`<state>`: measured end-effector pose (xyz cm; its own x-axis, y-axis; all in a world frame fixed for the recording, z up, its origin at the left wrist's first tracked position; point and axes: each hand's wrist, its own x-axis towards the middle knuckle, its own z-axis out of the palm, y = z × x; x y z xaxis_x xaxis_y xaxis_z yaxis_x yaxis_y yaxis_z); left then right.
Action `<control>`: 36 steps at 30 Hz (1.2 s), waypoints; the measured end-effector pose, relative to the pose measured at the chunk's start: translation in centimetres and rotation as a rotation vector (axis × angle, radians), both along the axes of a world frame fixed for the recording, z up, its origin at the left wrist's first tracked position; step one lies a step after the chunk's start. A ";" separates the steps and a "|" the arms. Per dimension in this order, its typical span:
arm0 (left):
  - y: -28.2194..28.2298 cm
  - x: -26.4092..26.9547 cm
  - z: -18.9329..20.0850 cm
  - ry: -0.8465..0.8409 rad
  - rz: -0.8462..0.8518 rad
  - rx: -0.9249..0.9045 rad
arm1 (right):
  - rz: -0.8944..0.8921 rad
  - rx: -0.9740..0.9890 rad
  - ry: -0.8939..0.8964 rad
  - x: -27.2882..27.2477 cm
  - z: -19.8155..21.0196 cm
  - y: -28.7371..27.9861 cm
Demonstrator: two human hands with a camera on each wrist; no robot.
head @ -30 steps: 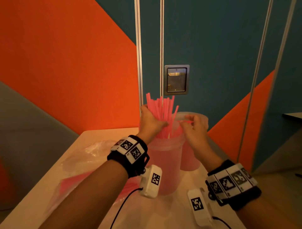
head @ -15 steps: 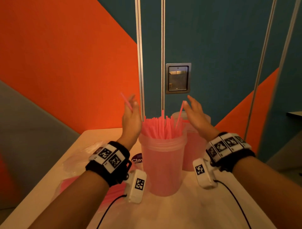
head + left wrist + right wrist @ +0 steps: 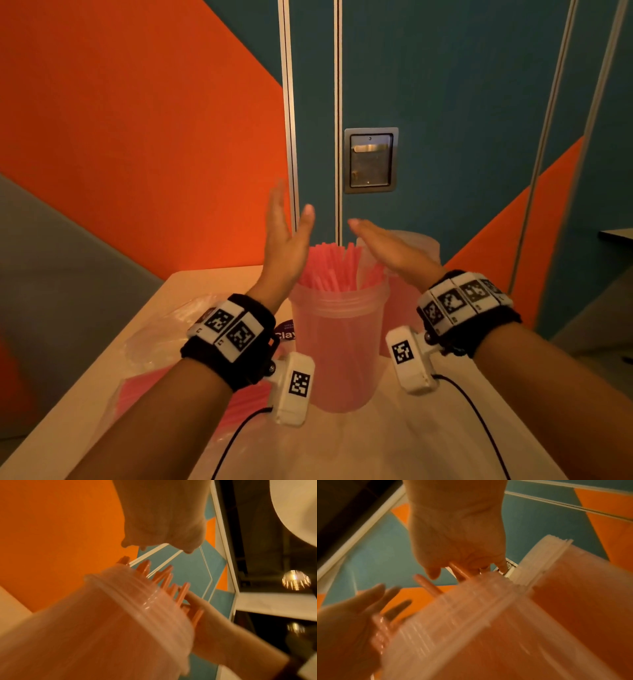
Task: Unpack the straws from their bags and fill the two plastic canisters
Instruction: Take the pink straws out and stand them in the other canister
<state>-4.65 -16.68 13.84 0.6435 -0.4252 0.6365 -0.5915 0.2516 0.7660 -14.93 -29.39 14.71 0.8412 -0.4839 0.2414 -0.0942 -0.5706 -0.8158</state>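
A clear plastic canister (image 3: 337, 353) stands at the table's middle, packed with upright pink straws (image 3: 330, 265) whose tips rise above its rim. My left hand (image 3: 286, 236) is raised at the canister's left side with straight fingers, holding nothing. My right hand (image 3: 387, 245) lies flat, palm down, over the straw tips on the right side. A second canister (image 3: 419, 246) stands just behind, mostly hidden by my right hand. In the wrist views the canister (image 3: 106, 622) (image 3: 488, 622) fills the lower part, blurred, with straw tips (image 3: 164, 577) near the fingers.
A crumpled clear bag (image 3: 164, 329) with more pink straws (image 3: 239, 407) lies on the table (image 3: 359, 448) at the left. A purple label (image 3: 286, 330) lies beside the canister. An orange and teal wall with a metal latch plate (image 3: 370, 159) stands close behind.
One second ago both hands held the straw bundle in the canister. They let go and spread apart; now the right hand has come down flat over the tips.
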 end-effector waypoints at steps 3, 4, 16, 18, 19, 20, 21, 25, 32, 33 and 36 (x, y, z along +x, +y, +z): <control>-1.6 0.8 -1.9 -0.086 -0.028 0.596 | -0.026 -0.232 0.223 1.2 -1.3 0.7; -1.9 0.9 -2.2 -0.105 0.017 0.720 | -0.067 -0.263 0.201 1.4 -1.3 1.2; 0.0 -0.5 0.3 0.135 -0.077 0.677 | -0.054 -0.453 0.403 2.7 -0.7 1.1; 0.5 -1.1 1.1 0.114 -0.109 0.611 | -0.003 -0.201 0.203 2.2 -0.1 1.1; 0.7 -1.2 1.4 0.118 -0.121 0.538 | 0.043 -0.014 0.053 1.8 0.4 0.9; 0.8 -1.2 1.9 0.156 -0.129 0.460 | 0.082 0.143 -0.084 1.5 0.8 0.7; 1.0 -1.3 2.2 0.197 -0.123 0.372 | 0.082 0.256 -0.181 0.9 1.4 0.6; 1.7 -0.9 1.9 0.256 -0.089 0.237 | 0.025 0.360 -0.214 -0.6 2.1 -0.6; 4.5 2.8 -2.4 0.289 -0.364 0.458 | -0.096 0.120 0.080 -4.5 -1.2 -2.7; 4.8 3.1 -2.9 0.314 -0.382 0.515 | -0.135 0.087 0.125 -4.6 -1.6 -2.7; 4.9 3.3 -4.1 0.443 -0.470 0.670 | -0.452 -0.152 0.097 -3.5 -1.6 -2.1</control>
<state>-1.38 -11.77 9.77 0.4379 -0.8936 -0.0985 -0.1596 -0.1851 0.9697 -18.40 -31.47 13.13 0.5772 -0.7713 0.2684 -0.4320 -0.5673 -0.7012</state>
